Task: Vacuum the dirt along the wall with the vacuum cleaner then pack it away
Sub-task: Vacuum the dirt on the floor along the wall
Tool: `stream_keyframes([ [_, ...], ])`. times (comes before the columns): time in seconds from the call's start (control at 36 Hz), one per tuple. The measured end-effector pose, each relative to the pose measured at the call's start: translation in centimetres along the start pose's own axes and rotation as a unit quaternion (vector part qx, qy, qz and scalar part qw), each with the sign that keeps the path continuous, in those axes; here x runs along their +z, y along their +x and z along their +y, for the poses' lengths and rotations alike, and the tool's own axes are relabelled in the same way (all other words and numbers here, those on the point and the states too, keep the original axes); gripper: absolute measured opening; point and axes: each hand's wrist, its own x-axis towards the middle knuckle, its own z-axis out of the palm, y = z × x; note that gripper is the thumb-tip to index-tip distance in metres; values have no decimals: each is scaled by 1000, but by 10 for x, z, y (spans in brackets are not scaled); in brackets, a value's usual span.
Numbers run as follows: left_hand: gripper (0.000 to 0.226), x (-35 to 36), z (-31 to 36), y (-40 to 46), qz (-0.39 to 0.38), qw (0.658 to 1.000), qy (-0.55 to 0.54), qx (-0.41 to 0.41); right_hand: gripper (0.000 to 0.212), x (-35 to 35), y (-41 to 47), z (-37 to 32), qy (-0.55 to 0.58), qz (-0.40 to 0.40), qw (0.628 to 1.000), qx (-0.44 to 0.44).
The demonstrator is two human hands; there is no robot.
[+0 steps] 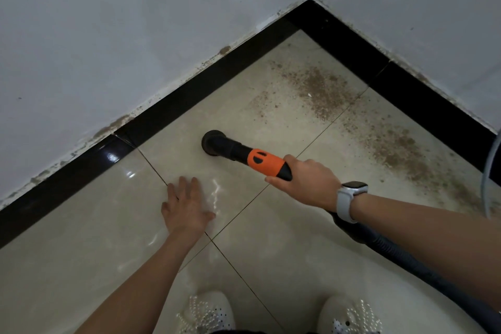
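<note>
My right hand (306,184), with a white watch on the wrist, grips the orange and black vacuum handle (267,164). Its round black nozzle (214,142) sits on the beige tiled floor (81,238), a little in front of the left wall's black skirting. A dark ribbed hose (401,255) runs back from the handle under my right forearm. Brown dirt (322,89) lies scattered to the right of the nozzle, in a band along the right wall. My left hand (187,206) rests flat on the tile with fingers spread, below and left of the nozzle.
Two white walls meet in a corner, edged by black skirting (349,43). A thin cable (486,171) loops at the right edge. My two white shoes (208,314) stand at the bottom of the view.
</note>
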Motion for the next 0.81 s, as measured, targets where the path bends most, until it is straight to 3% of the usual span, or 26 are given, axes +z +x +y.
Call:
stream_keyframes([
  [0.33,94,-1,2,4,-15,1000,-12,-2,45,-40,22,59,82,77,985,133],
  [0.47,93,-3,3,5,-18,999,-27,-7,48,-27,16,45,59,60,992,91],
  [0.81,84,5,-10,0,25,996,-88,16,48,14,-55,27,-46,-64,996,-40],
])
